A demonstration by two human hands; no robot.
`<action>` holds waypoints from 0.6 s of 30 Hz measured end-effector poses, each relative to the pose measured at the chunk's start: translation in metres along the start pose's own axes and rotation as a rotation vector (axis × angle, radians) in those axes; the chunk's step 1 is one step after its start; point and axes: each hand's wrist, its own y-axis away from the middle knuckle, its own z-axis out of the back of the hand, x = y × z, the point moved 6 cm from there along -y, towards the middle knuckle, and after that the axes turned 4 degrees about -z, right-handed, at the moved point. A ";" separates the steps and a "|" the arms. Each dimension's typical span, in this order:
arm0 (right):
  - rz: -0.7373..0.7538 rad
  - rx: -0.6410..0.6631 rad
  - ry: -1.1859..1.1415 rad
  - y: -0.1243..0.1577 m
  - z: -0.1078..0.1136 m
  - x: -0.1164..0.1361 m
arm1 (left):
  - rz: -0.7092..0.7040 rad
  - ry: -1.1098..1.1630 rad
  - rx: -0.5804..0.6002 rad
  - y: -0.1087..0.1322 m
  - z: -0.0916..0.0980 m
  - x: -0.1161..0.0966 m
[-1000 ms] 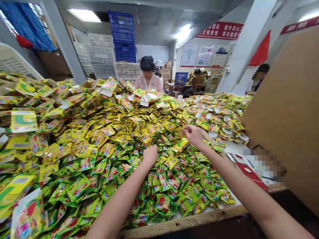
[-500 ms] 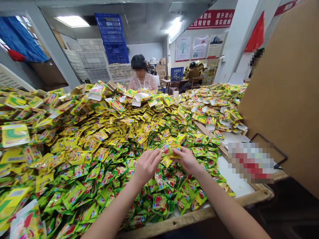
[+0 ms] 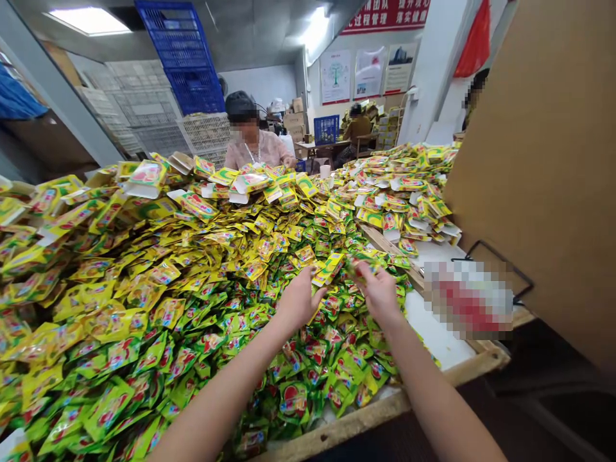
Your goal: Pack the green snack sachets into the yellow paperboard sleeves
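My left hand [image 3: 299, 298] is over the heap of small green and yellow packets [image 3: 212, 308], thumb and fingers apart at the near end of a yellow box [image 3: 329, 269]. Whether it touches the box is unclear. To its right, my right hand [image 3: 378, 289] has its fingertips closed on a green packet [image 3: 357, 264], which is blurred. A gap separates the two hands. Packets lie all around and beneath both of them.
Small boxes [image 3: 192, 204] are piled behind the packets. A wooden edge [image 3: 337, 431] borders the table in front. Cardboard [image 3: 534, 173] rises at the right beside a blurred item [image 3: 469, 298]. A person [image 3: 255, 138] sits across the heap.
My hands have moved apart, and the packet that was between them is now in my right hand. My left fingers have opened. The view has shifted to the right.
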 end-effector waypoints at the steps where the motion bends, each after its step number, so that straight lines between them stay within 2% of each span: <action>1: 0.056 -0.056 0.007 -0.007 0.009 0.005 | 0.028 -0.007 0.025 -0.012 -0.007 -0.002; 4: 0.165 -0.082 0.090 -0.017 0.020 0.016 | 0.081 -0.043 0.081 -0.042 -0.027 -0.006; 7: 0.228 0.028 0.223 -0.012 0.011 0.024 | 0.081 -0.086 0.071 -0.054 -0.026 -0.003; 10: 0.342 0.219 0.454 0.003 -0.009 0.028 | -0.013 -0.099 0.026 -0.045 0.000 0.004; 14: 0.567 0.541 0.909 0.030 -0.039 0.013 | -0.148 -0.068 0.001 -0.013 0.040 0.012; 16: 0.660 0.567 0.977 0.042 -0.049 0.006 | -0.074 0.026 -0.160 0.007 0.057 0.018; 18: 0.759 0.537 0.971 0.057 -0.060 0.005 | 0.092 0.270 -0.382 0.029 0.065 0.027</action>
